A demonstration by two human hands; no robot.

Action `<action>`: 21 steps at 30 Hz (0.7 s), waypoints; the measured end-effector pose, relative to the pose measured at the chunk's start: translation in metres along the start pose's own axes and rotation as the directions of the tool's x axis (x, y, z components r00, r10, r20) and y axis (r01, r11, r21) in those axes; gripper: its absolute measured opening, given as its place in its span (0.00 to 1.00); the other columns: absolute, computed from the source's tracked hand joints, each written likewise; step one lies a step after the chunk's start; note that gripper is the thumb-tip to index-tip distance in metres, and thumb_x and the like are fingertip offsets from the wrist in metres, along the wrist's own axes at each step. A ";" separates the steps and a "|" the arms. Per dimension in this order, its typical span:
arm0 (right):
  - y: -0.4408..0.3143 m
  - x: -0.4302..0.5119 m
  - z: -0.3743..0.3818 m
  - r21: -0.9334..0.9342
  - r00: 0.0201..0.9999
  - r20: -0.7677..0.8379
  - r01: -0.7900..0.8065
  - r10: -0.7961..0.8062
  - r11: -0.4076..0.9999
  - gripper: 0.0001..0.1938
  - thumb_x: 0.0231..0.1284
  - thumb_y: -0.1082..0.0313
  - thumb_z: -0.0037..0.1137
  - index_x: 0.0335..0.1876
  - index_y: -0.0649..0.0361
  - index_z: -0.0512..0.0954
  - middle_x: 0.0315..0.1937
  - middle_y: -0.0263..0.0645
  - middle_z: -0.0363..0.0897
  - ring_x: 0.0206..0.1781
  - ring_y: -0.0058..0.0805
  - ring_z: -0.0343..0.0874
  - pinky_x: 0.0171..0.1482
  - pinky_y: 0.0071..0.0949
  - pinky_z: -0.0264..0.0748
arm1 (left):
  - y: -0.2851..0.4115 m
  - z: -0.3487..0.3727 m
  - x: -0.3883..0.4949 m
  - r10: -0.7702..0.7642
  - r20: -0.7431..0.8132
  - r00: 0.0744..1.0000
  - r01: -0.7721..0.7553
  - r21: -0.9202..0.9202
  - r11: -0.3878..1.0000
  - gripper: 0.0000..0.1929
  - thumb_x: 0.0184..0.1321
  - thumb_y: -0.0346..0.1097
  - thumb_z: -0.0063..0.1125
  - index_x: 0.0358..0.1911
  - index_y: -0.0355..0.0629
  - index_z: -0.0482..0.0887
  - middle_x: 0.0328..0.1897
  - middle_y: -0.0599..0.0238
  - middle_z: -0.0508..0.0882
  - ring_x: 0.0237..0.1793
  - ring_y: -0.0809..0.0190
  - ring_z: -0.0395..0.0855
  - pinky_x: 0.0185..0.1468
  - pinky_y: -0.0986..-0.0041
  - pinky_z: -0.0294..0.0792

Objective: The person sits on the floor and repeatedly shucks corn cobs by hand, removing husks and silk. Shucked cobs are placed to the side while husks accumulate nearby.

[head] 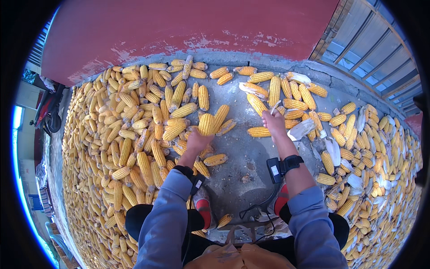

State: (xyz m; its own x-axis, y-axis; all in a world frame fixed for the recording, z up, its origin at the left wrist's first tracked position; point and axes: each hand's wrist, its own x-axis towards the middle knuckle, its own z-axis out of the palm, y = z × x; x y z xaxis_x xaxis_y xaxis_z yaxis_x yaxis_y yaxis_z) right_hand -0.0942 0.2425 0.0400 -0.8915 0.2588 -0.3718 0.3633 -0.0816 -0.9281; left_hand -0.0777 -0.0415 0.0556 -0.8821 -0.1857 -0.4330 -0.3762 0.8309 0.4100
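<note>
My left hand [198, 138] is closed around the lower end of a yellow corn cob [206, 124], at the edge of the large heap of husked cobs [124, 134] on the left. Between the fingertips of my right hand [274, 122] is a thin pale strip, perhaps husk [275, 107]. That hand is over a smaller group of cobs, close to one slanting cob [257, 104]; whether it touches this cob I cannot tell. A loose piece of pale husk [301, 129] lies just right of my right wrist.
Grey concrete floor [242, 161] with scattered kernels separates the two sides. On the right spreads another heap of cobs [369, 161], mixed with husks. A red wall [201, 27] and a metal gate [373, 50] stand beyond. My shoes flank the floor strip; a cable hangs near the right one.
</note>
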 end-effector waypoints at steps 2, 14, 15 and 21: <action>0.013 0.045 0.002 -0.191 0.998 -0.062 -0.001 -0.011 0.982 0.14 0.53 0.60 0.58 0.36 0.64 0.74 0.23 0.34 0.74 0.26 0.19 0.72 0.30 0.20 0.71 | -0.006 -0.010 0.026 0.002 -0.069 0.998 -0.002 0.003 1.000 0.42 0.40 0.54 0.69 0.55 0.31 0.67 0.49 0.41 0.79 0.52 0.44 0.77 0.55 0.62 0.68; 0.043 0.178 0.018 -0.883 0.935 0.130 0.260 -0.329 0.391 0.18 0.50 0.68 0.57 0.49 0.58 0.72 0.46 0.46 0.74 0.55 0.44 0.69 0.56 0.40 0.68 | -0.065 0.017 0.096 0.195 -0.238 0.952 -0.124 0.283 0.951 0.29 0.46 0.36 0.60 0.55 0.37 0.66 0.51 0.50 0.74 0.51 0.43 0.70 0.54 0.57 0.66; 0.044 0.181 0.021 -0.898 0.926 0.155 0.277 -0.345 0.340 0.19 0.51 0.68 0.57 0.50 0.57 0.71 0.46 0.45 0.74 0.55 0.43 0.70 0.56 0.40 0.68 | -0.065 0.020 0.097 0.187 -0.240 0.953 -0.113 0.289 0.951 0.29 0.47 0.36 0.60 0.55 0.37 0.66 0.51 0.50 0.74 0.51 0.42 0.70 0.55 0.57 0.65; 0.047 0.192 0.030 -0.962 0.932 0.232 0.262 -0.277 0.077 0.17 0.55 0.64 0.53 0.50 0.58 0.69 0.46 0.45 0.76 0.52 0.42 0.73 0.51 0.38 0.71 | -0.055 0.017 0.102 0.123 -0.202 0.972 -0.059 0.297 0.953 0.30 0.46 0.35 0.59 0.55 0.35 0.65 0.51 0.47 0.73 0.52 0.42 0.69 0.56 0.56 0.64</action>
State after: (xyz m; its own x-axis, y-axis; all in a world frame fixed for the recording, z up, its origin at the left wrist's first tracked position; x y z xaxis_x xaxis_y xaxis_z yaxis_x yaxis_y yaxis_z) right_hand -0.2561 0.2594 -0.0755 -0.9947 0.0410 -0.0942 0.0548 0.9874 -0.1487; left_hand -0.1419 -0.0974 -0.0244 -0.9606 -0.1840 -0.2081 -0.2222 0.9586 0.1779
